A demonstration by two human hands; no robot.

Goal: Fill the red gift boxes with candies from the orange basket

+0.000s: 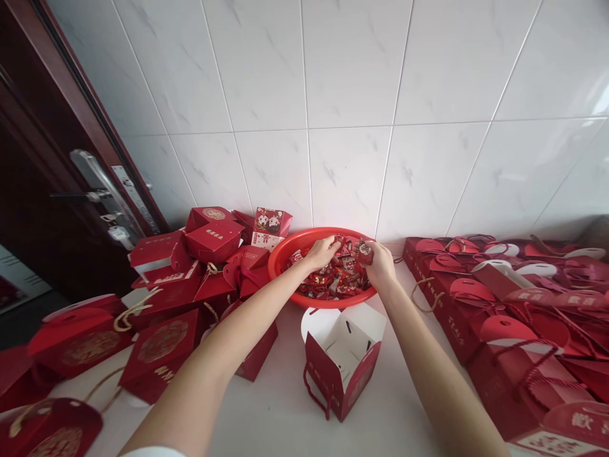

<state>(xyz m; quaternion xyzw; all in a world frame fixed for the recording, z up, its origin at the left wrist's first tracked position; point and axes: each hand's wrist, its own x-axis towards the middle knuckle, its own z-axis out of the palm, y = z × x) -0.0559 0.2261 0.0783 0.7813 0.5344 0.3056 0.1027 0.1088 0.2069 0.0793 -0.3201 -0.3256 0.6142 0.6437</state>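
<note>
right hand (pixel 380 265) holds a packet (pixel 365 252) over the red basket (pixel 328 303); left hand (pixel 324 252) there too, grip unclear.

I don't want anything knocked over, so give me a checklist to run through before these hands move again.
1. Right hand has hold of something: ok, one wrapped candy.
2. Left hand has hold of something: cannot tell; it reaches over the loose candies.
3. Red plastic basket upright: ok, candies lie inside.
4. Open gift box upright: ok, it stands in front of the basket.
5. Round white flap apart from basket: cannot tell; they lie too close in this view.
6. Left-side gift boxes neatly arranged: not ok; heaped at odd angles.
</note>
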